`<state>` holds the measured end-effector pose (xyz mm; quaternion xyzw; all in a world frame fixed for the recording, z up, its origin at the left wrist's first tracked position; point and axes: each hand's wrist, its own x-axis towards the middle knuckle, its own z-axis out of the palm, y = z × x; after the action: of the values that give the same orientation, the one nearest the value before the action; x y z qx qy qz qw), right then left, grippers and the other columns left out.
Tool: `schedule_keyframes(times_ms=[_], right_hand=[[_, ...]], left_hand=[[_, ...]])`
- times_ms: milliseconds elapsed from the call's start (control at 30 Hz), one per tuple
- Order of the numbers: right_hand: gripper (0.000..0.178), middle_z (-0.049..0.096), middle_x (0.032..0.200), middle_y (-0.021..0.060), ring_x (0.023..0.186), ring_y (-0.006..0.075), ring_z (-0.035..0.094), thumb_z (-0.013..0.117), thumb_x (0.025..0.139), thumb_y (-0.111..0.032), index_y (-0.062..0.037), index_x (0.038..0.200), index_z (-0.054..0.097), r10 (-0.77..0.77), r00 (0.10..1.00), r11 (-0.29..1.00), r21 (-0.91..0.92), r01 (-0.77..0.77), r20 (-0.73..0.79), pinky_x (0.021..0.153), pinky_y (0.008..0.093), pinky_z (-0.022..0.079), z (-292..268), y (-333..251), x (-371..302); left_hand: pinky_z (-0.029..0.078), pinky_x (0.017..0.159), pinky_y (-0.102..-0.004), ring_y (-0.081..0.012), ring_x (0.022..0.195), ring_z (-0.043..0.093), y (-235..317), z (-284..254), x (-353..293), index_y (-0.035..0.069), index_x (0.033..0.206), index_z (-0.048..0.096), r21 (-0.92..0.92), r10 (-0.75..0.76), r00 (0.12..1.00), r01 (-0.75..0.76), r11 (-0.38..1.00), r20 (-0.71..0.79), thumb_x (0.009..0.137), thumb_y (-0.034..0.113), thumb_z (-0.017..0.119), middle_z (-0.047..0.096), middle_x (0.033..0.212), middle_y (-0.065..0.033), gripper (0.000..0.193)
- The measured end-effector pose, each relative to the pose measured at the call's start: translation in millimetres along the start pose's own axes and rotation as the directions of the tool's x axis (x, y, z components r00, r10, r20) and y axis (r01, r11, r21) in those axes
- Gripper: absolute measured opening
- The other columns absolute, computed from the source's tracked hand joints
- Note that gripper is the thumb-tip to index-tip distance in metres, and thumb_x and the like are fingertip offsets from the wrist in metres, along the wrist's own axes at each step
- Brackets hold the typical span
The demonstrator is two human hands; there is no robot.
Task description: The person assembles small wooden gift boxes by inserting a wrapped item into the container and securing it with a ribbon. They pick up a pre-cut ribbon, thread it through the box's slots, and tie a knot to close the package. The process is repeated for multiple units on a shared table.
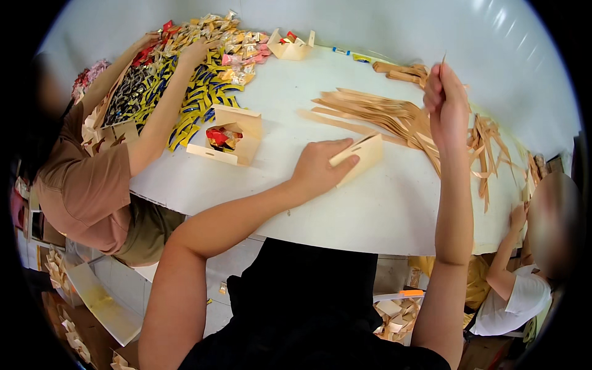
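Note:
My left hand (322,165) is closed round a small cream cardboard box (362,159) with its top folded together, held tilted over the white table. Higher up on the right, my right hand (446,102) is raised with its fingers pinched. A thin tan ribbon (443,57) pokes up from those fingertips; the rest of it is hidden. Below and left of the raised hand lies a fanned bundle of flat tan ribbons (382,111). An open cream box (248,139) with red and gold wrapped sweets (224,137) stands left of my left hand.
Heaps of wrapped sweets (203,86) cover the table's far left, where a person in a brown shirt (92,197) reaches in. Another filled box (290,46) stands at the back. More ribbons (487,148) hang near the right edge, beside a person in white (515,302).

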<state>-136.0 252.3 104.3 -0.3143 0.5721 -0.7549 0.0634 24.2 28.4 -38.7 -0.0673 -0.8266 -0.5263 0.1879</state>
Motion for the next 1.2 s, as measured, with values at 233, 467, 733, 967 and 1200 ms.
schedule_keyframes(times_ms=[233, 467, 733, 967, 1200], right_hand=[[0.017, 0.071, 0.085, 0.0008, 0.074, 0.0078, 0.062, 0.072, 0.101, -0.020, -0.0050, 0.096, 0.077, 0.432, 0.899, 0.865, -0.314, -0.392, 0.068, 0.067, 0.0254, 0.050, 27, 64, -107], [0.026, 0.060, 0.073, -0.0026, 0.068, 0.0055, 0.049, 0.071, 0.101, -0.021, -0.0021, 0.083, 0.070, 0.386, 0.922, 0.891, -0.270, -0.366, 0.026, 0.062, 0.0251, 0.039, 29, 109, -110], [0.028, 0.061, 0.074, -0.0038, 0.069, 0.0045, 0.048, 0.071, 0.102, -0.023, -0.0019, 0.083, 0.071, 0.354, 0.935, 0.903, -0.259, -0.343, -0.007, 0.062, 0.0248, 0.038, 23, 118, -114], [0.025, 0.064, 0.078, -0.0043, 0.072, 0.0038, 0.049, 0.072, 0.103, -0.023, 0.0003, 0.094, 0.076, 0.295, 0.955, 0.903, -0.337, -0.268, 0.032, 0.064, 0.0241, 0.041, 29, 120, -113], [0.021, 0.068, 0.084, -0.0033, 0.075, 0.0034, 0.054, 0.071, 0.103, -0.019, 0.0000, 0.095, 0.073, 0.236, 0.972, 0.933, -0.286, -0.220, 0.021, 0.067, 0.0234, 0.045, 24, 129, -119]], left_hand=[[0.060, 0.083, -0.0382, -0.0339, 0.094, 0.078, 2, 8, 0, -0.005, 0.131, 0.072, 0.138, -0.044, 0.999, 0.043, 0.989, -0.001, 0.095, 0.028, 0.078, 0.078, 0.112, -0.0261, 0.049], [0.060, 0.087, -0.0349, -0.0284, 0.100, 0.079, 2, 10, 1, -0.006, 0.130, 0.073, 0.225, 0.058, 0.998, -0.060, 0.972, 0.016, 0.096, 0.022, 0.078, 0.078, 0.116, -0.0253, 0.044], [0.061, 0.086, -0.0359, -0.0311, 0.096, 0.080, 4, 12, 3, -0.006, 0.122, 0.076, 0.246, 0.129, 0.992, -0.126, 0.961, 0.001, 0.095, 0.020, 0.079, 0.079, 0.113, -0.0242, 0.038], [0.061, 0.085, -0.0362, -0.0321, 0.094, 0.079, 6, 12, 5, -0.006, 0.119, 0.077, 0.264, 0.166, 0.986, -0.163, 0.951, 0.012, 0.093, 0.020, 0.080, 0.080, 0.110, -0.0229, 0.038], [0.061, 0.083, -0.0368, -0.0327, 0.092, 0.079, 2, 14, 6, -0.006, 0.113, 0.079, 0.245, 0.206, 0.978, -0.193, 0.950, -0.028, 0.090, 0.019, 0.081, 0.080, 0.108, -0.0226, 0.034]])
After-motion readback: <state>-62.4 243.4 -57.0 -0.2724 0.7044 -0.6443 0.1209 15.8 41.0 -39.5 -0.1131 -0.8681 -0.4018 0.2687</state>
